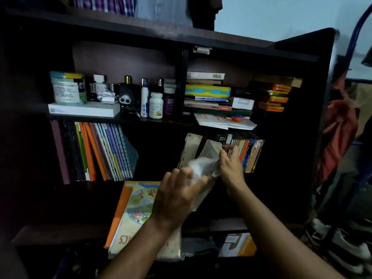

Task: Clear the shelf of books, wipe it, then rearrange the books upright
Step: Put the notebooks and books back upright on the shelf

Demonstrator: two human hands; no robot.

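Both hands (177,196) on a worn book (209,158)

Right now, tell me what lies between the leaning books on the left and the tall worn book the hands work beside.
In the head view, nothing: a dark gap of shelf separates the leaning books from the worn book.
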